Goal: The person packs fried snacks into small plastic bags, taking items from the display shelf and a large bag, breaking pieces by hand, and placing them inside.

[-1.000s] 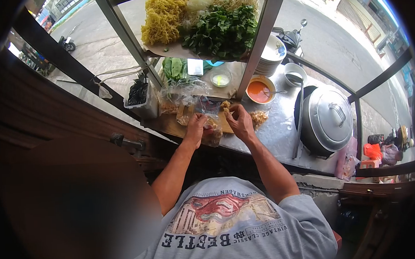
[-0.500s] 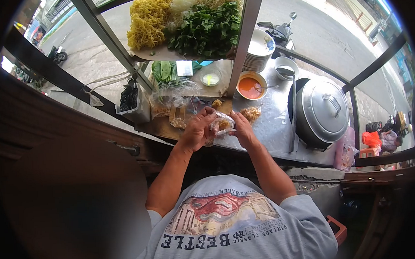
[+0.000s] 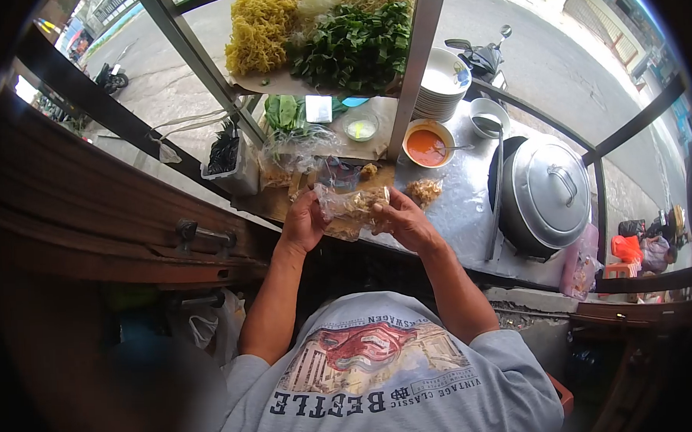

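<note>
A clear plastic bag point(image 3: 355, 205) of brownish, crumbly food is stretched sideways between my hands, above the counter's front edge. My left hand point(image 3: 304, 222) pinches its left end. On the other end, my right hand point(image 3: 409, 222) grips with the thumb over the plastic. Just right of that hand lies another clear bag of brownish pieces point(image 3: 424, 190). A small brown lump point(image 3: 369, 171) rests on the wooden board point(image 3: 274, 203) behind the held bag. Crumpled clear plastic point(image 3: 303, 148) lies on the left.
A bowl of orange-red sauce point(image 3: 426, 147) with a spoon stands behind my right hand, near stacked plates point(image 3: 438, 88). The large lidded pot point(image 3: 549, 192) is at right. Yellow noodles point(image 3: 265, 34) and chopped greens point(image 3: 352, 50) fill the upper shelf. A metal post point(image 3: 417, 66) rises ahead.
The bag, bunched between my fingers earlier, is now stretched out lengthwise. My hands have moved apart, the left one lower and further left. The whole view has shifted slightly.
</note>
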A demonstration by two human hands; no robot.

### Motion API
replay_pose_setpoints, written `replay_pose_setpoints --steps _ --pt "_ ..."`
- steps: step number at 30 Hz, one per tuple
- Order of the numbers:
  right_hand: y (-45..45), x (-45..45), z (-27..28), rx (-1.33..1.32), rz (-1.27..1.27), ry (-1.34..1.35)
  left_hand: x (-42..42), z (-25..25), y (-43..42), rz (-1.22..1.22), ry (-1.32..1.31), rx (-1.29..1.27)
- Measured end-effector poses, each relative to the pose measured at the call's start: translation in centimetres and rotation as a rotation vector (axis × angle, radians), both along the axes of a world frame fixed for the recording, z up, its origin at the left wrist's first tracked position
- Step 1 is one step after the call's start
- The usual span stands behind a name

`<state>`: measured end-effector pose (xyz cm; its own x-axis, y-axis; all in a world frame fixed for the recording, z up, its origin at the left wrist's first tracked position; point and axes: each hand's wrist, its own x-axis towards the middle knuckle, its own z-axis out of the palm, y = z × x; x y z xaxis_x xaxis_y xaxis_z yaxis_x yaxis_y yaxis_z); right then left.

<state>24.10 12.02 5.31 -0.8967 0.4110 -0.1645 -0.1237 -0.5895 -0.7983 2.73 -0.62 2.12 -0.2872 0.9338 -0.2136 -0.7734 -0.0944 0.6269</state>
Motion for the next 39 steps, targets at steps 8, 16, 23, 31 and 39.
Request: replay_pose_setpoints --steps 8,16,23,31,39 --pt "-0.6 -1.4 -1.8 0.36 0.083 -0.26 3.6 2.0 -6.2 0.119 -0.005 -0.053" --pt "-5.1 -5.8 -4.5 0.792 0.355 -0.181 10.5 -4.7 -17.6 0.349 0.173 -0.566" --pt "-17.9 -8.5 -0.4 1.092 1.043 -0.057 13.0 -9.7 -26.2 0.438 0.188 -0.71" --pt "-38.0 -16.5 -0.9 1.632 0.633 0.522 11.7 -11.6 -38.4 0.502 0.394 -0.626" --pt "-41.8 -22.4 5.7 1.365 0.455 0.412 10.8 -12.3 -45.9 0.558 0.276 -0.604"
